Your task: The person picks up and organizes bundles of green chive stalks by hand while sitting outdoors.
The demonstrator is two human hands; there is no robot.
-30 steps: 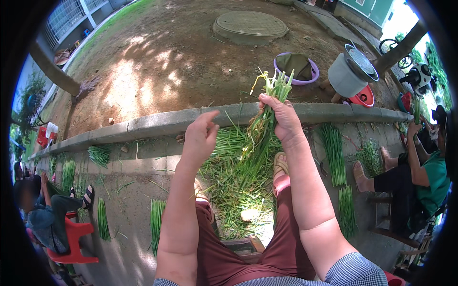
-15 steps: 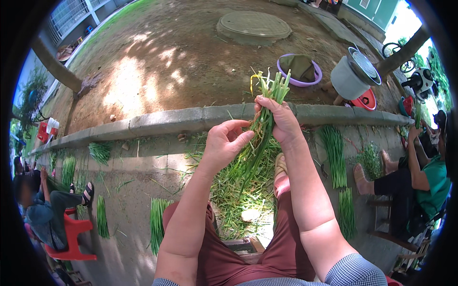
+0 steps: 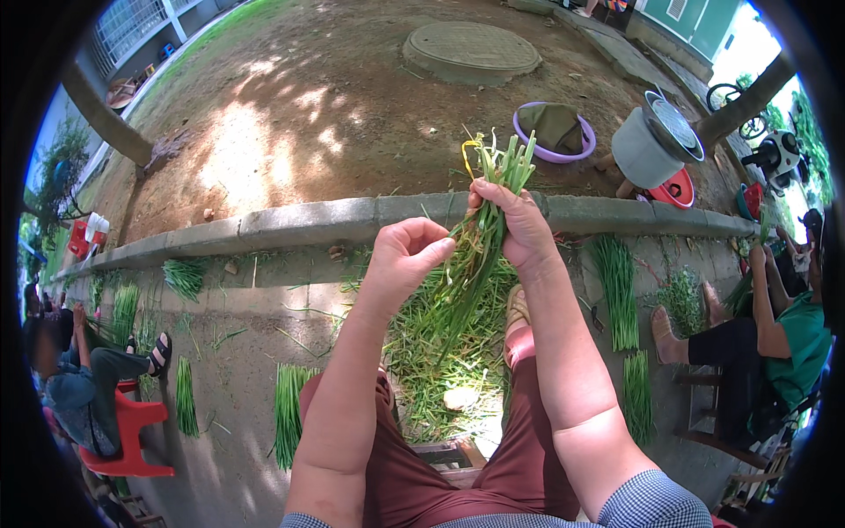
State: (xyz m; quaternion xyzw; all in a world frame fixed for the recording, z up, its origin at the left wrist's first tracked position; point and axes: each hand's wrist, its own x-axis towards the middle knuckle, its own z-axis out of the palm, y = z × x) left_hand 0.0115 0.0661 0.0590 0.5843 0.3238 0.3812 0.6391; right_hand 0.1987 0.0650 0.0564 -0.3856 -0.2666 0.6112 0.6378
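My right hand (image 3: 519, 224) grips a bunch of long green leafy stalks (image 3: 468, 282), pale cut ends up, yellowish bits among them. My left hand (image 3: 409, 260) is at the bunch's left side with fingers curled and thumb and forefinger at the loose leaves; what it pinches, if anything, is unclear. Beneath, a heap of trimmed greens (image 3: 444, 387) lies between my feet.
Bundles of greens (image 3: 616, 290) lie on the pavement (image 3: 233, 405) around me. A concrete curb (image 3: 299, 220) crosses ahead. A co-worker on a red chair (image 3: 136, 427) sits left, another co-worker (image 3: 788, 334) right. Beyond are a purple-rimmed basin (image 3: 550, 145) and a white bucket (image 3: 642, 154).
My left hand has moved right from beside the bunch to its loose leaves, curling its fingers, then drawn very slightly left. My right hand still holds the bunch in much the same place.
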